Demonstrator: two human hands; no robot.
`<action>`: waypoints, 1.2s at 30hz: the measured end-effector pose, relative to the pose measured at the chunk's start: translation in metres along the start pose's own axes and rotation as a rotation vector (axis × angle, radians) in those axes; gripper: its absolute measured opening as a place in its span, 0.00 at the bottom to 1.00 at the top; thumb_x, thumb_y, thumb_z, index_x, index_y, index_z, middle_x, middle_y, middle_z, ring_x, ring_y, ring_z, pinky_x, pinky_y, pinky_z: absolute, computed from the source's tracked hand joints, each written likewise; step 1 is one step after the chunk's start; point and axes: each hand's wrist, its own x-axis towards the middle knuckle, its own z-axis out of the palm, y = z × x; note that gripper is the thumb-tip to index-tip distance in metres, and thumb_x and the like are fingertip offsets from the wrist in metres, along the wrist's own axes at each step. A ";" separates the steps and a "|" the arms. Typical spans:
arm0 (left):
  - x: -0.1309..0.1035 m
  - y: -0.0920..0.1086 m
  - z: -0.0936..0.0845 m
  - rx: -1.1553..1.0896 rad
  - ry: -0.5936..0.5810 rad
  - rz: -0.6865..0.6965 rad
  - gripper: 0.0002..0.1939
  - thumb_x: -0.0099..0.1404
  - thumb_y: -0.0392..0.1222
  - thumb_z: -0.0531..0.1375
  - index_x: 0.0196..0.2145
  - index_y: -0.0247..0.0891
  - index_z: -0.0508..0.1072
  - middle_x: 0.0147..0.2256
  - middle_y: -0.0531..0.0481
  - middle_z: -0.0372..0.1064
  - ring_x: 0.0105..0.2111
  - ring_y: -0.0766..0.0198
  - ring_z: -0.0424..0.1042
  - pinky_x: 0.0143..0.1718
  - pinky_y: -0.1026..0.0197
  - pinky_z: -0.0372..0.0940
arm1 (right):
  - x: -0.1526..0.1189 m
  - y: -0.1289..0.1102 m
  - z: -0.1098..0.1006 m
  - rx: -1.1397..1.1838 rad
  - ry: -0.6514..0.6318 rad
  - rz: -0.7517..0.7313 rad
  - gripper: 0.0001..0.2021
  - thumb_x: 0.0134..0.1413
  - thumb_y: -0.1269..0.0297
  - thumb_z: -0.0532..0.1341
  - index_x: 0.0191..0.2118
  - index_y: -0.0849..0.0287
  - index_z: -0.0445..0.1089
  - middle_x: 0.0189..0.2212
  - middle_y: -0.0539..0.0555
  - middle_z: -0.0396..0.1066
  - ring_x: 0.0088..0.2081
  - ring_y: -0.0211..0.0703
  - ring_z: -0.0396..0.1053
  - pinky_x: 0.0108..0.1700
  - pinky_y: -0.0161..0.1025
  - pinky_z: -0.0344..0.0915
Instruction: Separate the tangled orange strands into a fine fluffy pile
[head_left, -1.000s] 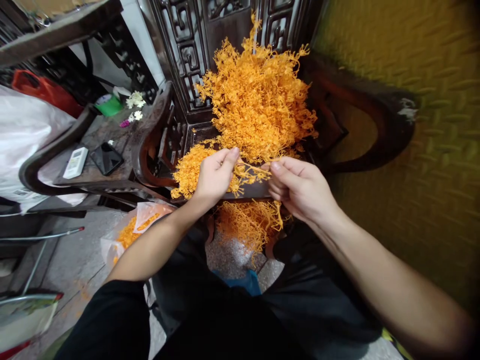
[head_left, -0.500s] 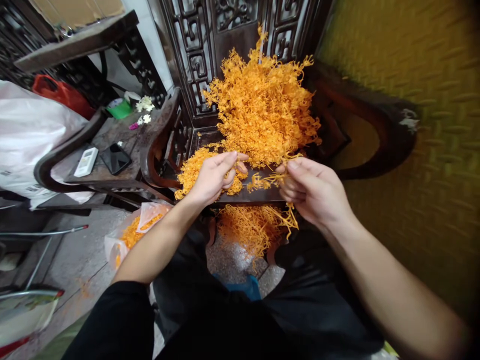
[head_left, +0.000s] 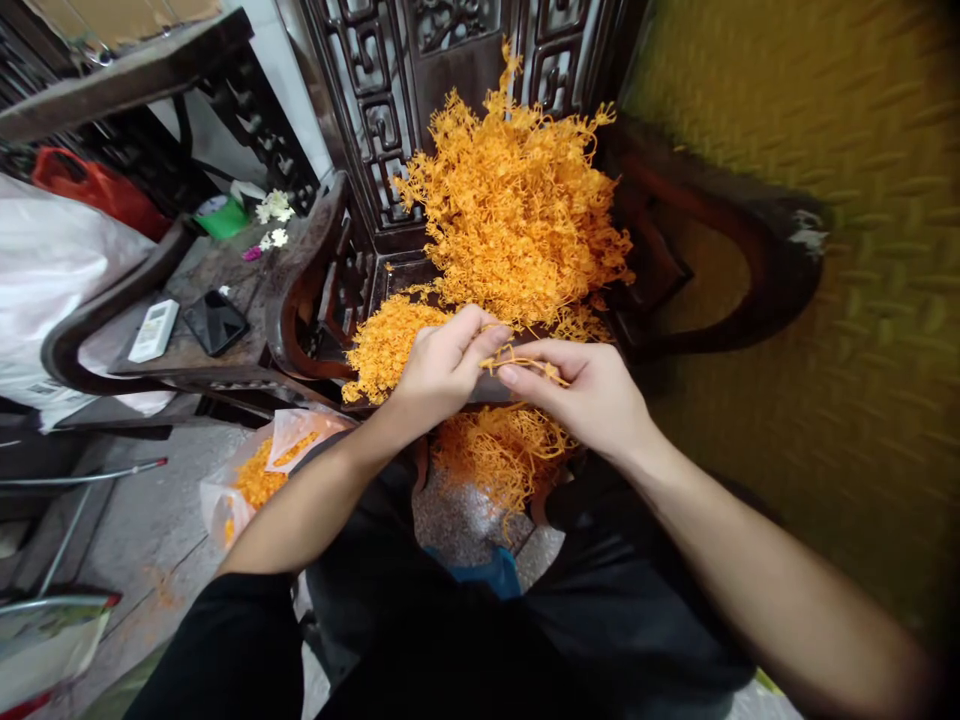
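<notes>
Over the front of a dark wooden chair seat, my left hand (head_left: 448, 362) and my right hand (head_left: 585, 385) are close together. A thin orange stringy sprig (head_left: 529, 362) runs between them, its strands pinched in the fingers of my right hand. My left fingers are closed at the sprig's left end, partly hidden behind the hand. Behind them rises a big heap of orange branching sprigs (head_left: 525, 210). A lower pile of small orange pieces (head_left: 386, 345) lies left of it, beside my left hand. Below the seat edge is a bunch of orange stalks (head_left: 506, 450).
Curved chair arms (head_left: 780, 270) flank the seat. At the left, a side table carries a black phone (head_left: 215, 322), a white device (head_left: 154, 331), green tape (head_left: 222, 216) and white flowers (head_left: 275, 207). A plastic bag (head_left: 217, 495) with orange pieces stands on the floor.
My right hand has moved left, bringing its sprig to my left hand. My left hand has shifted slightly right. The view has turned a little, so the surroundings sit further left.
</notes>
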 end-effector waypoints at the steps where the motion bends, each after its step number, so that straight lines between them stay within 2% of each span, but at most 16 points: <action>1: 0.000 0.001 0.000 0.023 -0.002 0.008 0.15 0.76 0.52 0.56 0.36 0.40 0.72 0.28 0.54 0.69 0.28 0.66 0.65 0.34 0.62 0.59 | 0.000 -0.002 0.000 -0.051 0.006 -0.021 0.15 0.57 0.54 0.70 0.43 0.59 0.84 0.35 0.53 0.81 0.32 0.41 0.73 0.35 0.36 0.66; 4: -0.001 0.002 -0.002 0.037 0.004 0.027 0.16 0.77 0.52 0.55 0.35 0.40 0.71 0.28 0.54 0.69 0.28 0.66 0.64 0.33 0.62 0.58 | 0.001 -0.004 -0.002 -0.132 -0.060 -0.038 0.16 0.60 0.55 0.67 0.48 0.59 0.83 0.32 0.52 0.81 0.32 0.43 0.74 0.35 0.37 0.67; 8: -0.003 0.001 -0.002 0.027 -0.009 0.038 0.17 0.77 0.53 0.55 0.35 0.40 0.72 0.28 0.54 0.69 0.28 0.67 0.64 0.33 0.63 0.58 | 0.004 0.002 -0.003 -0.071 -0.110 -0.043 0.17 0.62 0.50 0.66 0.46 0.56 0.84 0.39 0.53 0.83 0.41 0.49 0.78 0.43 0.42 0.71; 10: -0.004 0.001 -0.002 0.051 -0.016 0.043 0.16 0.77 0.52 0.55 0.35 0.40 0.73 0.29 0.54 0.70 0.28 0.67 0.64 0.33 0.63 0.58 | 0.004 0.004 0.000 -0.030 -0.083 -0.048 0.15 0.62 0.50 0.66 0.42 0.56 0.84 0.39 0.53 0.83 0.40 0.48 0.78 0.44 0.42 0.71; 13: -0.006 0.001 0.001 0.103 -0.007 0.070 0.15 0.77 0.50 0.55 0.37 0.40 0.75 0.30 0.53 0.72 0.29 0.67 0.66 0.33 0.63 0.59 | 0.004 0.004 0.008 0.021 0.029 -0.036 0.13 0.58 0.54 0.68 0.38 0.58 0.84 0.35 0.53 0.82 0.35 0.44 0.75 0.39 0.39 0.70; 17: -0.007 -0.003 0.008 0.226 0.029 0.109 0.15 0.78 0.48 0.55 0.37 0.41 0.76 0.30 0.53 0.74 0.28 0.67 0.69 0.32 0.63 0.59 | 0.002 0.001 0.015 0.042 0.095 0.001 0.11 0.56 0.59 0.67 0.35 0.60 0.83 0.27 0.52 0.78 0.26 0.38 0.67 0.30 0.35 0.62; 21: -0.007 -0.004 0.016 0.338 0.112 0.140 0.15 0.78 0.49 0.54 0.39 0.41 0.76 0.30 0.52 0.75 0.28 0.66 0.70 0.32 0.61 0.59 | 0.000 -0.001 0.011 -0.017 0.138 0.016 0.10 0.54 0.60 0.67 0.31 0.61 0.82 0.22 0.50 0.72 0.22 0.35 0.61 0.25 0.35 0.55; 25: 0.001 -0.004 0.019 0.299 0.090 0.111 0.17 0.78 0.50 0.54 0.34 0.41 0.75 0.27 0.53 0.72 0.27 0.65 0.68 0.32 0.60 0.59 | -0.009 -0.001 0.008 -0.100 0.176 -0.074 0.08 0.56 0.61 0.67 0.31 0.59 0.81 0.22 0.50 0.74 0.23 0.36 0.64 0.26 0.35 0.59; 27: 0.010 -0.008 0.017 0.239 0.084 0.068 0.20 0.78 0.51 0.54 0.30 0.40 0.72 0.25 0.53 0.69 0.27 0.65 0.67 0.31 0.60 0.59 | -0.016 -0.001 0.011 -0.170 0.118 -0.180 0.06 0.58 0.63 0.67 0.33 0.57 0.82 0.22 0.49 0.75 0.23 0.36 0.67 0.28 0.35 0.62; 30: 0.020 -0.018 0.010 0.087 0.097 -0.046 0.25 0.78 0.56 0.53 0.27 0.39 0.68 0.22 0.54 0.64 0.25 0.66 0.64 0.29 0.61 0.58 | -0.024 -0.002 0.015 -0.230 -0.058 -0.327 0.06 0.59 0.65 0.67 0.36 0.54 0.83 0.25 0.49 0.79 0.24 0.37 0.72 0.31 0.35 0.65; 31: 0.021 -0.020 0.007 0.018 0.083 -0.070 0.25 0.78 0.58 0.52 0.28 0.39 0.69 0.21 0.55 0.63 0.24 0.67 0.63 0.28 0.62 0.58 | -0.024 -0.002 0.015 -0.232 -0.105 -0.318 0.06 0.60 0.64 0.67 0.36 0.54 0.83 0.26 0.50 0.80 0.25 0.37 0.73 0.31 0.35 0.66; 33: 0.017 -0.020 0.004 -0.110 0.012 -0.059 0.25 0.78 0.60 0.51 0.32 0.39 0.71 0.21 0.56 0.61 0.22 0.68 0.62 0.26 0.62 0.57 | -0.020 0.001 0.010 -0.221 -0.155 -0.196 0.08 0.62 0.60 0.66 0.35 0.55 0.83 0.25 0.50 0.79 0.23 0.37 0.71 0.27 0.35 0.63; 36: 0.005 -0.013 0.004 -0.133 -0.061 0.026 0.21 0.78 0.57 0.53 0.35 0.39 0.74 0.22 0.56 0.64 0.23 0.69 0.64 0.27 0.63 0.59 | -0.010 0.006 -0.001 -0.194 -0.170 0.002 0.16 0.63 0.51 0.65 0.38 0.58 0.83 0.22 0.50 0.75 0.20 0.35 0.62 0.22 0.35 0.53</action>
